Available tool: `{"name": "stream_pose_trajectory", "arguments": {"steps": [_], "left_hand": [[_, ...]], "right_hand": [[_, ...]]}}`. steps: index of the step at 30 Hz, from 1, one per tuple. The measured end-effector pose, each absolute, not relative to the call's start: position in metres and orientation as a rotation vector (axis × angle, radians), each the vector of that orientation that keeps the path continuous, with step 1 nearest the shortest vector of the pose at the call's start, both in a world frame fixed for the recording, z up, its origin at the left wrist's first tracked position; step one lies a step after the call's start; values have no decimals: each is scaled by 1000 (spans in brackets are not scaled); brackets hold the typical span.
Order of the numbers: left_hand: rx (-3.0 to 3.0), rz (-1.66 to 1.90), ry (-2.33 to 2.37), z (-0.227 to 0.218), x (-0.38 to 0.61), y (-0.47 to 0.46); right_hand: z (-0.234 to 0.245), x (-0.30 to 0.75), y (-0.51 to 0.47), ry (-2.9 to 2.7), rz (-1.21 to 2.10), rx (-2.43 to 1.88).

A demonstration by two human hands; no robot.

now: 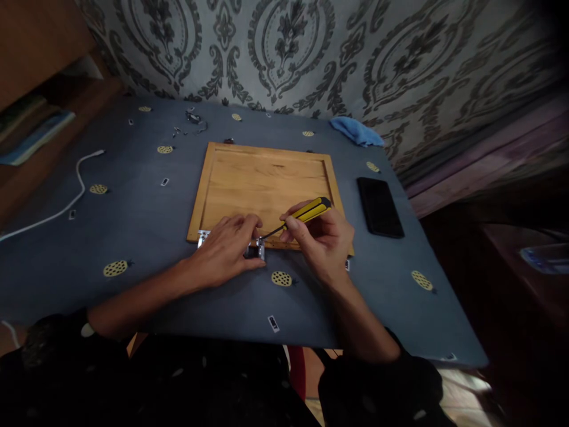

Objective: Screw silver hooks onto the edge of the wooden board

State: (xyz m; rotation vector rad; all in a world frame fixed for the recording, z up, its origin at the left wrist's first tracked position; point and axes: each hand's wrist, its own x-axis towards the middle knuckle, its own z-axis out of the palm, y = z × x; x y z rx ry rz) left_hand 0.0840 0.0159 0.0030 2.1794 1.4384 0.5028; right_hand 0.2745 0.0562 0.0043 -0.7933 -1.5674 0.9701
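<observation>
My right hand (326,240) grips a yellow and black screwdriver (311,209). Its thin shaft slants down to the left, and its tip is at a shiny metal fitting (261,250) on the front edge of a framed wooden panel (267,184). My left hand (229,246) lies over that edge, thumb and fingers closed around the fitting. Another bright metal piece (203,236) shows at the panel's left front corner, beside my left wrist; whether the two pieces are joined is hidden under the hand. Any screw at the tip is too small to make out.
The panel lies flat on a table with a blue-grey pineapple-print cover (146,225). A black phone (380,207) is to the right, a blue cloth (357,131) at the back right. Small hardware pieces (194,118) lie at the back left, and a white cable (80,178) runs along the left.
</observation>
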Motion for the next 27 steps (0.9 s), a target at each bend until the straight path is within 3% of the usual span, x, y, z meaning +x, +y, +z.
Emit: {"name": "stream_pose_trajectory", "arguments": {"steps": [27], "left_hand": [[2172, 517, 1447, 2, 84, 16]], "right_hand": [[12, 274, 56, -1545, 1099, -815]]}}
